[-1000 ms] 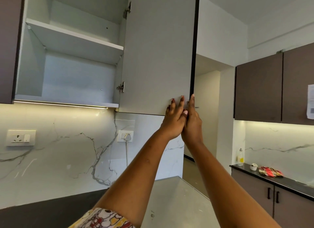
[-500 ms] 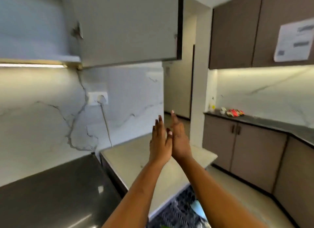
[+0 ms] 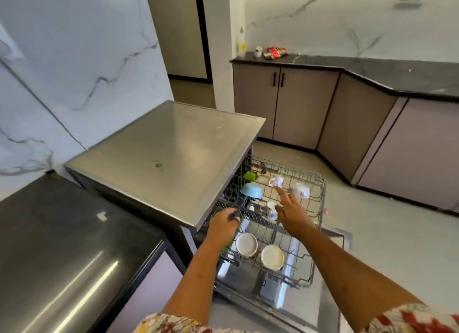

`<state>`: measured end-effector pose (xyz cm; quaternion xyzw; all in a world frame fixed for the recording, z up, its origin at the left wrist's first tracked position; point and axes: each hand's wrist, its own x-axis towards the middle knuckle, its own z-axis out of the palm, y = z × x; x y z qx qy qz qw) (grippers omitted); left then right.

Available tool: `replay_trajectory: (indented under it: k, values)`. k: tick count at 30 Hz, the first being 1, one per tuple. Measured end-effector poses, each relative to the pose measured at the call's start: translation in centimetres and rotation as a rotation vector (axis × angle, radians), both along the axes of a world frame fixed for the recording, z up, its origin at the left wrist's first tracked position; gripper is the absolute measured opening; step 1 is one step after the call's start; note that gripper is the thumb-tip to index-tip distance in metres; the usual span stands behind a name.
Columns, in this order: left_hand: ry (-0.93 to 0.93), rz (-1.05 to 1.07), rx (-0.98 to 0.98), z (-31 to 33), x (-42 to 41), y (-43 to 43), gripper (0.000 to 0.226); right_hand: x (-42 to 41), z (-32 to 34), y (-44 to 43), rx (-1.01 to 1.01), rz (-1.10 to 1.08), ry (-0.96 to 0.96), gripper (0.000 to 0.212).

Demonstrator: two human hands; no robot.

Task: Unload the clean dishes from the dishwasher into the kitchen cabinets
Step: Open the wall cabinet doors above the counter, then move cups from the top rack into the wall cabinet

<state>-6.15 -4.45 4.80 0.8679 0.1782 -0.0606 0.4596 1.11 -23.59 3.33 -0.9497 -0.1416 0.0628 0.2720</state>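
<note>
Two white cups [image 3: 246, 244] and a blue bowl [image 3: 251, 190] sit upside down in the dishwasher rack [image 3: 322, 203]. Right hand [image 3: 293, 214] hovers above, fingers [image 3: 283, 194] straight and apart. Left hand [image 3: 222, 224] is curled at the rack's edge (gripping or not, cannot tell). Cups are light but fragile, prob. slippery: hold around the body.

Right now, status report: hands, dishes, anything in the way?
Right hand open, fingers straight, over the pulled-out rack. Left hand at its left edge, grip unclear. Floral cup, blue bowl not yet unloaded. Nothing blocks the reach.
</note>
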Motion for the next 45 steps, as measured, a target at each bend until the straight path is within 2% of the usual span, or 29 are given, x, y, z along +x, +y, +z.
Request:
replay_trajectory:
  k: [2,5,9,12,15,19,24,28,33,36,40,45]
  values:
    - [0.052,-0.017,0.004,-1.5,-0.1,-0.4,0.036,-0.5,-1.9,-0.9,-0.064,0.008,0.07,0.056]
    - [0.1,-0.074,0.006,-3.8,-0.2,-1.2,0.038,-0.9,-5.2,-1.9,-0.183,0.064,0.217,0.066]
    - [0.187,-0.171,0.115,-7.3,-0.2,-2.2,0.041,-1.2,-9.4,-2.7,-0.378,0.263,0.356,0.074]
    - [0.216,-0.175,0.197,-10.0,-0.1,-2.5,0.045,-1.0,-11.9,-2.5,-0.479,0.362,0.341,0.077]
    - [0.261,-0.202,0.3,-12.6,0.6,-3.3,0.052,-0.6,-14.4,-2.1,-0.643,0.542,0.233,0.08]
    - [0.3,-0.199,0.441,-15.3,3.0,-4.1,0.065,0.1,-17.2,-1.3,-0.721,0.669,0.163,0.088]
    - [0.352,-0.276,0.536,-17.9,4.8,-4.6,0.076,0.9,-18.8,-0.2,-0.729,0.765,0.142,0.085]
    - [0.308,-0.264,0.59,-19.3,5.4,-5.0,0.068,1.8,-18.2,0.2,-0.742,0.832,0.147,0.076]
    - [0.373,-0.264,0.617,-19.9,6.9,-5.3,0.068,3.0,-17.0,-0.1,-0.751,0.885,0.158,0.085]
    - [0.393,-0.267,0.638,-19.7,7.7,-5.2,0.075,3.5,-17.0,-0.9,-0.725,0.842,0.173,0.088]
    - [0.368,-0.2,0.584,-18.8,7.9,-5.1,0.073,3.9,-17.1,-1.8,-0.615,0.736,0.19,0.081]
    - [0.302,-0.092,0.536,-15.5,7.5,-3.9,0.075,3.7,-14.7,-2.0,-0.28,0.414,0.284,0.083]
